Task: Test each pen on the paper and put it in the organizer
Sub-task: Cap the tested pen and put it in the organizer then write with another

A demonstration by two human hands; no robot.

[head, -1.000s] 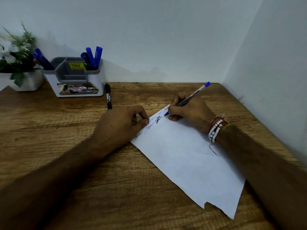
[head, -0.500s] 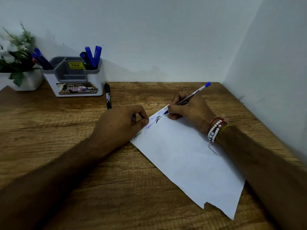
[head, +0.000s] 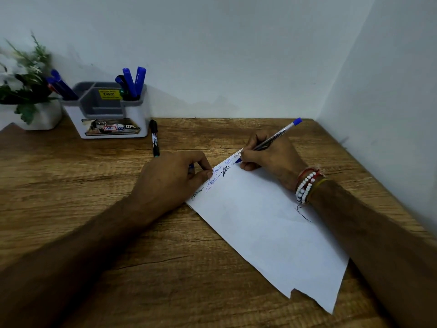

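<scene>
- Pinching a blue ballpoint pen [head: 274, 139], your right grip [head: 269, 159] touches its tip to the paper [head: 260, 221].
- Your left grip [head: 170, 178] curls round a small blue piece [head: 191, 166], thumb on the paper.

- One head camera looks forward and down at the paper [head: 260, 221], from close above its near side.
- Beyond the paper it faces the wall [head: 212, 55].

surface [head: 71, 185]: wood grain, matt, lightly rough | paper [head: 272, 233]: white, matt, smooth, one ragged torn edge | pen [head: 276, 136]: clear glossy plastic barrel, blue plastic end plug | organizer [head: 139, 114]: white plastic shell, grey plastic insert, glossy printed label | marker [head: 155, 138]: black plastic, slight sheen | bracelets [head: 306, 185]: glossy beads, thread | wall [head: 236, 55]: painted, matt
</scene>
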